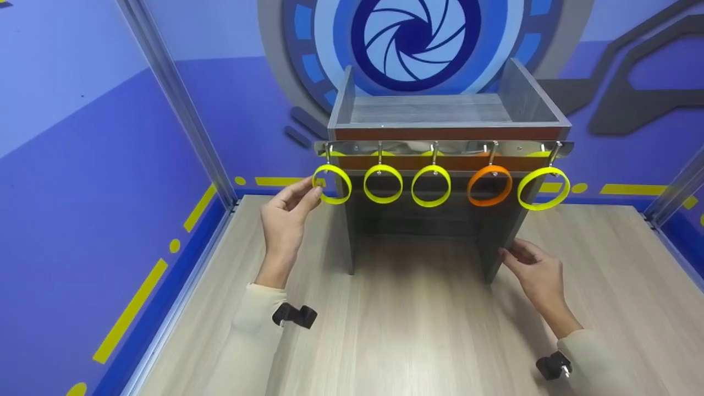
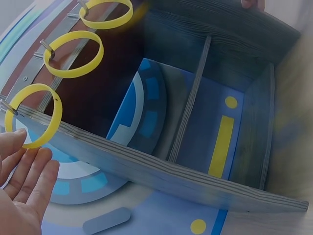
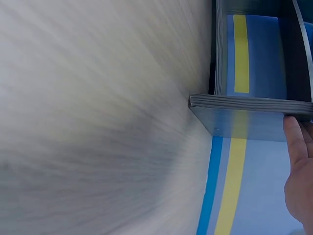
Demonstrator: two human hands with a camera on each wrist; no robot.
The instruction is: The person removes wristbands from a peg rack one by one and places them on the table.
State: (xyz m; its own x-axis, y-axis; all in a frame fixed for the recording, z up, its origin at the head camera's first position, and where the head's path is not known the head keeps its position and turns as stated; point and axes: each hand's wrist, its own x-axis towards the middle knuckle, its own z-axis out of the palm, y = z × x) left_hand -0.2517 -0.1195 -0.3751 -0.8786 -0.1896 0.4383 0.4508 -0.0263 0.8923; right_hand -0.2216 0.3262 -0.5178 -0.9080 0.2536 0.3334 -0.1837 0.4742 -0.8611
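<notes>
My left hand pinches the lower left of a yellow ring between thumb and fingers. That ring still loops over the leftmost hook of a metal hook rail on a grey wooden shelf unit. To its right hang a second yellow ring, a third yellow ring, an orange ring and a yellow ring at the far right. My right hand touches the unit's right side panel low down, thumb at the front edge; in the right wrist view the hand is partly cut off.
The unit stands on a light wooden table with a tray-like top. Behind it is a blue patterned wall, and a similar wall panel is on the left. A metal frame post rises in the left corner.
</notes>
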